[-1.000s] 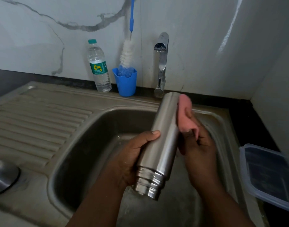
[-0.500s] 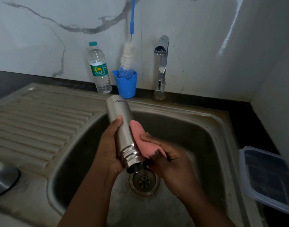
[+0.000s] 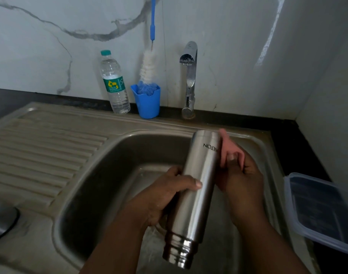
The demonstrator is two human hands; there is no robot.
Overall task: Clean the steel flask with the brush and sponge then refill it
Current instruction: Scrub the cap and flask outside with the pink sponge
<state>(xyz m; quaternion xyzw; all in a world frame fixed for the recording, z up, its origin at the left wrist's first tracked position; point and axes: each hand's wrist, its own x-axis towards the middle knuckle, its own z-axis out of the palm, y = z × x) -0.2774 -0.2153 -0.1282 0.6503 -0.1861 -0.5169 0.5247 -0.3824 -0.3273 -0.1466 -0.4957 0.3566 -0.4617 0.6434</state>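
Over the sink (image 3: 86, 194), the left hand (image 3: 159, 200) grips the inverted steel flask (image 3: 196, 190); the right hand (image 3: 240, 175) pinches the pink sponge (image 3: 228, 147) against its base end; exterior scrubbing is apparently underway; next, rinsing requires the tap (image 3: 189, 76).

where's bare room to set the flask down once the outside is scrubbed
The ribbed drainboard, between the sink basin and the round steel piece at the left edge, looks bare. The back ledge is crowded: water bottle, blue cup with bottle brush, tap. A lidded container fills the right.
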